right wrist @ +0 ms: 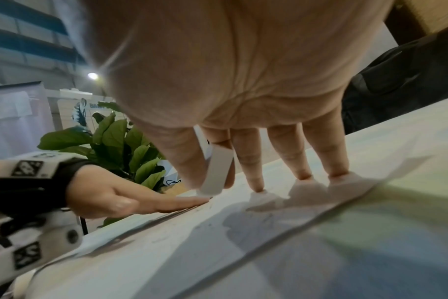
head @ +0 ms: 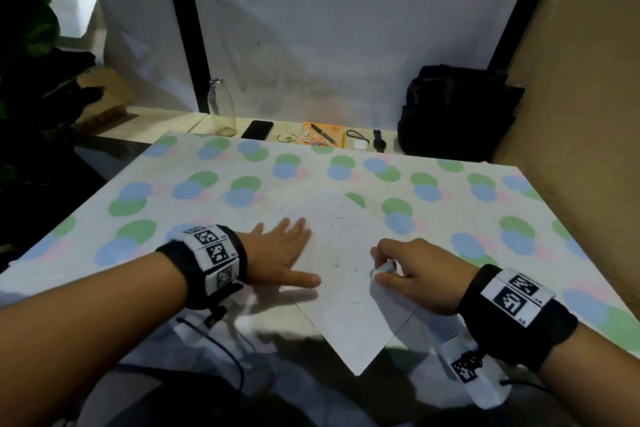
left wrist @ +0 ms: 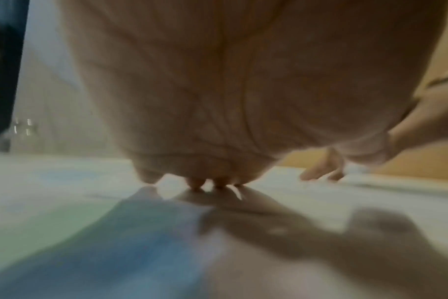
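1. Where the sheet of paper (head: pixel 341 253) lay cornerwise on the table (head: pixel 214 184), one corner pointing at the person and seemingly reaching past the near edge, both hands were on it.
2. The left hand (head: pixel 277 253) was flat, with its fingers straight and spread. It pressed down the sheet's left side, its thumb stretched rightward across the paper, and it gripped nothing.
3. The right hand (head: pixel 419 270) pinched a white eraser (right wrist: pixel 216 172) between thumb and forefinger. Its other three fingertips rested on the paper's right side.
4. The eraser stood steeply, its long axis close to upright. In the right wrist view its lower end met the paper just beside the tip of the left thumb.
5. Faint pencil marks (head: pixel 337 265) lay scattered between the two hands, left of the eraser, with a few nearer the person.
6. Judged from this, the next rubbing stroke turned on that leftward offset. The right hand, the one holding the eraser and the nearer to the marks, would have to travel toward the left thumb. The flat left hand would brace the sheet against the drag.
7. The thin sheet looked liable to buckle if the stroke ran away from the braced side.
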`<action>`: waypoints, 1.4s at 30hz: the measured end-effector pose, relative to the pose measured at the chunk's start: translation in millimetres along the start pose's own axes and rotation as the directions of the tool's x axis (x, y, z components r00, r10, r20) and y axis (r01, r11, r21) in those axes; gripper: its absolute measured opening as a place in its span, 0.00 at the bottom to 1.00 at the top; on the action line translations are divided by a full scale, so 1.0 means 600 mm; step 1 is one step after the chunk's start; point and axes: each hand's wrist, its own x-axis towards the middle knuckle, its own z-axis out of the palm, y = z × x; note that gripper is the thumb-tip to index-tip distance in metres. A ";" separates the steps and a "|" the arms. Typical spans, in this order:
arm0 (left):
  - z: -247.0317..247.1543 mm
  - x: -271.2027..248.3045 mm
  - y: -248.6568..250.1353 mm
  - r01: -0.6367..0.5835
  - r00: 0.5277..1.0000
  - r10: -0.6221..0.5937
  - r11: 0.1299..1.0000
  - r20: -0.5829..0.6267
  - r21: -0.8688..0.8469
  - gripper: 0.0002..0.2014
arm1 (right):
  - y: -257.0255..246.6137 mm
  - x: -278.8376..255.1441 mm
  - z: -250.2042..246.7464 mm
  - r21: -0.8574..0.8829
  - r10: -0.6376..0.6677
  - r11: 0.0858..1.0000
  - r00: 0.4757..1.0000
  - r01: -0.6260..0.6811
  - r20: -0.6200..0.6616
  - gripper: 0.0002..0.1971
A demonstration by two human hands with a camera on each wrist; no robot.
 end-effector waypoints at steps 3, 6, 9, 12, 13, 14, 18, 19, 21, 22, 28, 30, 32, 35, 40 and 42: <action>-0.011 -0.006 -0.017 -0.048 0.999 0.044 0.972 -0.023 -0.228 0.45 | 0.004 0.017 -0.020 -0.022 0.018 1.000 0.999 -0.017 0.048 0.08; -0.034 -0.006 -0.054 0.101 0.994 -0.106 0.975 -0.016 -0.199 0.46 | 0.003 0.044 -0.051 -0.038 0.051 0.998 0.996 -0.048 0.071 0.08; -0.040 -0.009 -0.055 0.160 0.987 -0.156 0.983 0.048 -0.095 0.45 | -0.002 0.074 -0.070 -0.024 0.083 0.996 0.989 -0.081 0.124 0.09; -0.028 -0.023 -0.041 0.138 0.990 -0.137 0.990 0.045 -0.028 0.40 | -0.011 0.091 -0.065 -0.008 0.089 0.996 0.985 -0.089 0.147 0.10; -0.023 -0.030 -0.041 0.139 0.989 -0.139 0.990 0.042 0.000 0.38 | -0.012 0.095 -0.060 -0.009 0.088 0.996 0.985 -0.088 0.149 0.10; -0.019 -0.037 -0.042 0.137 0.990 -0.138 0.990 0.043 0.026 0.37 | -0.013 0.100 -0.057 -0.008 0.087 0.996 0.985 -0.087 0.150 0.09; -0.012 -0.062 -0.056 0.084 0.996 -0.081 0.994 -0.035 0.072 0.34 | -0.020 0.112 -0.053 0.005 0.071 0.997 0.990 -0.073 0.118 0.10; -0.011 -0.060 -0.060 0.076 0.994 -0.070 0.995 -0.082 0.069 0.37 | -0.022 0.114 -0.052 -0.007 0.061 0.998 0.993 -0.060 0.102 0.10; -0.013 -0.041 -0.067 0.071 0.987 -0.061 0.995 -0.150 0.065 0.45 | -0.032 0.117 -0.050 -0.059 0.024 0.998 0.997 -0.020 0.070 0.09; -0.016 -0.027 -0.068 0.071 0.986 -0.059 0.995 -0.158 0.070 0.50 | -0.039 0.120 -0.047 -0.089 -0.003 0.996 0.999 0.008 0.054 0.08; -0.025 0.054 -0.065 0.052 0.997 -0.047 0.995 -0.057 0.081 0.67 | -0.089 0.143 -0.028 -0.109 -0.137 0.985 0.991 0.136 0.001 0.09; -0.016 0.067 -0.065 0.039 0.998 -0.036 0.998 -0.049 0.057 0.69 | -0.100 0.148 -0.021 -0.107 -0.172 0.979 0.985 0.174 0.023 0.09; -0.007 0.072 -0.066 0.043 0.998 -0.041 0.998 -0.046 0.041 0.70 | -0.107 0.151 -0.015 -0.090 -0.193 0.976 0.980 0.196 0.045 0.09; -0.004 0.071 -0.064 0.052 0.998 -0.050 0.998 -0.039 0.038 0.69 | -0.121 0.156 -0.006 -0.084 -0.239 0.966 0.968 0.245 0.082 0.08; -0.004 0.075 -0.061 0.069 0.997 -0.066 0.996 -0.044 0.064 0.67 | -0.137 0.175 0.017 -0.114 -0.232 0.964 0.970 0.239 0.072 0.05; -0.003 0.077 -0.063 0.069 0.997 -0.065 0.995 -0.050 0.074 0.67 | -0.129 0.196 0.013 -0.130 -0.153 0.980 0.988 0.153 0.014 0.06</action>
